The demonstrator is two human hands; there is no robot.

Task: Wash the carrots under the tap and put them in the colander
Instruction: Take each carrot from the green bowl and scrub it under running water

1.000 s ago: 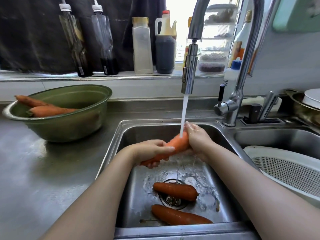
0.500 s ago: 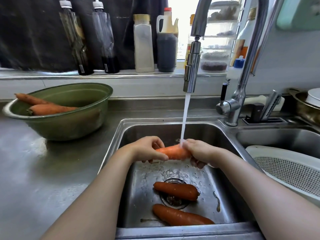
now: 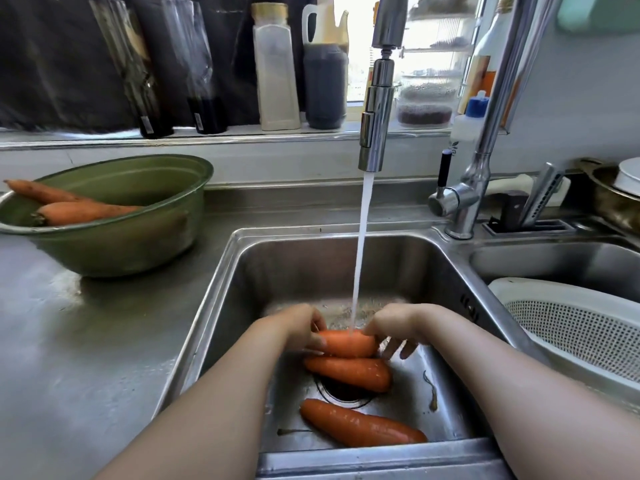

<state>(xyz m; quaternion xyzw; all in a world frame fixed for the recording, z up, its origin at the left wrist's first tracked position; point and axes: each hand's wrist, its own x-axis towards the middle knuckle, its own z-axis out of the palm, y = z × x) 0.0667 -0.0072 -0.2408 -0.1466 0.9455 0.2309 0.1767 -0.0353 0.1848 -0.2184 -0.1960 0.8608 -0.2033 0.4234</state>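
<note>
My left hand (image 3: 304, 327) grips one end of a carrot (image 3: 346, 342) low in the sink (image 3: 277, 258), under the stream (image 3: 360, 254) from the tap (image 3: 375, 126). My right hand (image 3: 391, 327), blurred, seems to curl thumb and fingers round the other end; the colander (image 3: 571, 327) sits to the right.

we are in a home kitchen. we see a steel sink (image 3: 239, 289) with a tap (image 3: 377, 109) running water (image 3: 362, 237), bottles (image 3: 325, 84) of sauce on the sill (image 3: 242, 135) by the window (image 3: 356, 64), a green bowl (image 3: 138, 244) with carrots (image 3: 86, 211) on the counter (image 3: 86, 341), and a white colander (image 3: 571, 334).
</note>
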